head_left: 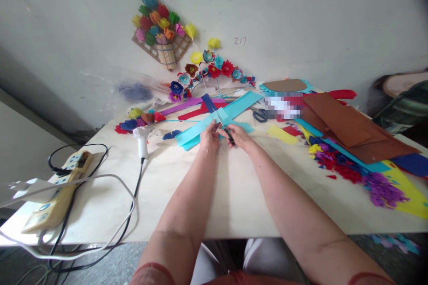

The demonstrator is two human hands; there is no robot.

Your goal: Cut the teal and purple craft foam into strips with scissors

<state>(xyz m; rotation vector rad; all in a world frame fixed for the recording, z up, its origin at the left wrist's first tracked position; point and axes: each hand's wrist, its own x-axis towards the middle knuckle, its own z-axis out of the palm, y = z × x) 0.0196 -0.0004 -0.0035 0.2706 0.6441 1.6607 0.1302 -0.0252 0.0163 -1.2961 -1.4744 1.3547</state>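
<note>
My right hand is closed on the black handles of a pair of scissors, blades pointing away from me. Beside it, my left hand pinches a small piece of light blue paper, which lies close to the scissor blades. Whether the blades touch the paper I cannot make out. Under and behind both hands, long light blue paper strips lie across the table. A dark blue strip and a red strip are just beyond them. Another pair of scissors rests to the right.
A white glue gun stands at left, its cord running near a power strip. Brown sheets and heaped paper scraps cover the right side. Paper flowers line the wall; a flower basket leans there.
</note>
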